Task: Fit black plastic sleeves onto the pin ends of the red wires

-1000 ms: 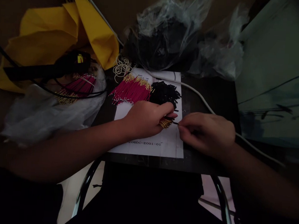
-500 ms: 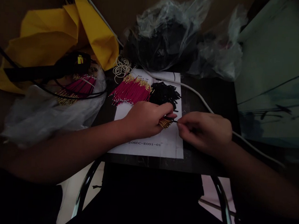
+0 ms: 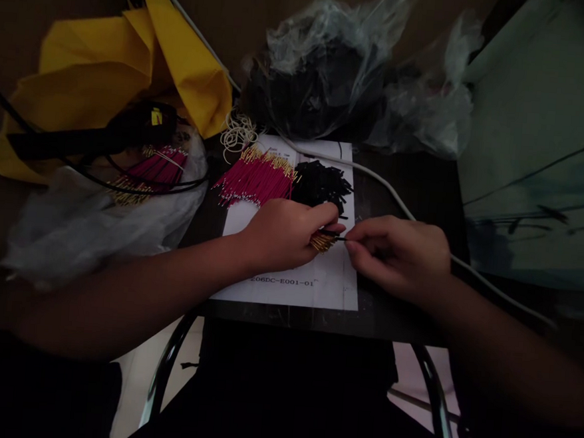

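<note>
**A:** What do we find between the hands?

**B:** We find a thin black plastic piece (image 3: 341,238), its long axis lying nearly level across our view. The right hand (image 3: 396,258) is nearer its free end, with thumb and forefinger closed in a tight pinch on it.

**A:** And the left hand (image 3: 285,235)?

**B:** We see it curled almost closed around a small bundle of slender gold-coloured metal pins (image 3: 323,242), whose bright ends fan out beyond the fingers. The black piece meets the bundle just beside those fingertips, though we cannot tell whether it joins a pin.

**A:** What lies beneath them?

**B:** Both hands hover over a white printed paper sheet (image 3: 291,292) on a dark tabletop (image 3: 414,187). Just above the left hand sits a neat heap of slim magenta rods with gold tips (image 3: 255,176), and beside it a matte heap of short black plastic pieces (image 3: 319,184).

**A:** Anything further off?

**B:** We note a smooth white cable (image 3: 384,182) curving across the sheet's top edge, a tangle of pale thin loops (image 3: 238,135), a crumpled yellow plastic bag (image 3: 96,78), and a glossy clear plastic bag (image 3: 316,80) holding something black.
</note>
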{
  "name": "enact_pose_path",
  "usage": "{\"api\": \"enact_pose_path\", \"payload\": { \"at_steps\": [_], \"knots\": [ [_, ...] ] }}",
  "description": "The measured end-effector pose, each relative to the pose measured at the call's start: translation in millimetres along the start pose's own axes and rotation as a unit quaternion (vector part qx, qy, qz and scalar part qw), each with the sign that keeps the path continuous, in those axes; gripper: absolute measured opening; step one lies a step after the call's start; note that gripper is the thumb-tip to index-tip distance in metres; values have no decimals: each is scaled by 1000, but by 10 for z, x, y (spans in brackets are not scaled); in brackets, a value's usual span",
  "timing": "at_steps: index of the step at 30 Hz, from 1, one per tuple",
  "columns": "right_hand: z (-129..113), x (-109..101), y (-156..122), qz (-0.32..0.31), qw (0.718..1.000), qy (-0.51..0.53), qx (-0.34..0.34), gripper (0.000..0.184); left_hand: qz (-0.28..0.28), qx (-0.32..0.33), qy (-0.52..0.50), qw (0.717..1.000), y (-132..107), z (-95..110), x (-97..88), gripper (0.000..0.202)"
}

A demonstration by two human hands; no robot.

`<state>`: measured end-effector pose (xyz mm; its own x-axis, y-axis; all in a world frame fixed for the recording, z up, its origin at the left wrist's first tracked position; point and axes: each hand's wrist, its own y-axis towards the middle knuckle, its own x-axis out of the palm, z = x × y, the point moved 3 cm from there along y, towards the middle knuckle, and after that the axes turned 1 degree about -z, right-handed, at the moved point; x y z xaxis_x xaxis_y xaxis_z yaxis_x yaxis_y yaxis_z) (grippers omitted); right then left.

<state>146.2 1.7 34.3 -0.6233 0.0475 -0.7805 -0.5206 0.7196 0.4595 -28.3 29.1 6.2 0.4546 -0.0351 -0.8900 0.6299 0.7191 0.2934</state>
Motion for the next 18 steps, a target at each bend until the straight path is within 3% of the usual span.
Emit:
{"api": "enact_pose_path", "payload": {
  "at_steps": [9,18],
  "knots": [
    [32,15,-8,-10,998,54,22,9,1,9,13,1000,-13,0,0,23],
    [13,28,-23,-2,999,-35,0,9,-13,7,20,1000,-6,-3,17,19]
  ]
}}
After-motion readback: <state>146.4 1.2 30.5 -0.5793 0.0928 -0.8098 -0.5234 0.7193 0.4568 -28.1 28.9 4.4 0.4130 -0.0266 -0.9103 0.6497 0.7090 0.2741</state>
